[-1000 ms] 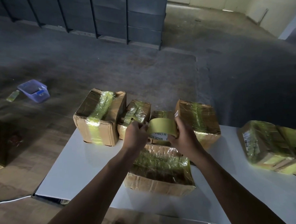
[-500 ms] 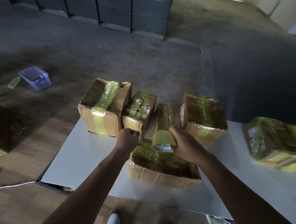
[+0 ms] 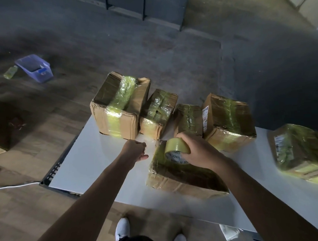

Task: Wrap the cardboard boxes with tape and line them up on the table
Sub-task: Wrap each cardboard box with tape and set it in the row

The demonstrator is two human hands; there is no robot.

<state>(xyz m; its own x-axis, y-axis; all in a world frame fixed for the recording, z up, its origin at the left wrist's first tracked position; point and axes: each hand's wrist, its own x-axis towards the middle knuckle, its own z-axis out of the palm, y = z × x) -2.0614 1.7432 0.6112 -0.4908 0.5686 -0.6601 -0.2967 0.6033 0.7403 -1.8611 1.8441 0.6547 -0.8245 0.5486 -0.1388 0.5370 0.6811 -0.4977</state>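
A person's right hand [image 3: 200, 153] clamps a roll of yellowish tape [image 3: 174, 147] against the far top edge of a cardboard box [image 3: 183, 180] at the centre of the frame, on a white bench [image 3: 84, 159]. The left hand [image 3: 135, 150], just left of the roll, has its fingers curled; whether it pinches a tape end cannot be told. Above them, four taped boxes [image 3: 114, 107] stand side by side along the bench's far edge. Another wrapped box [image 3: 300, 151] lies at far right. At upper left, a purple tub [image 3: 33, 68] sits on the floor.
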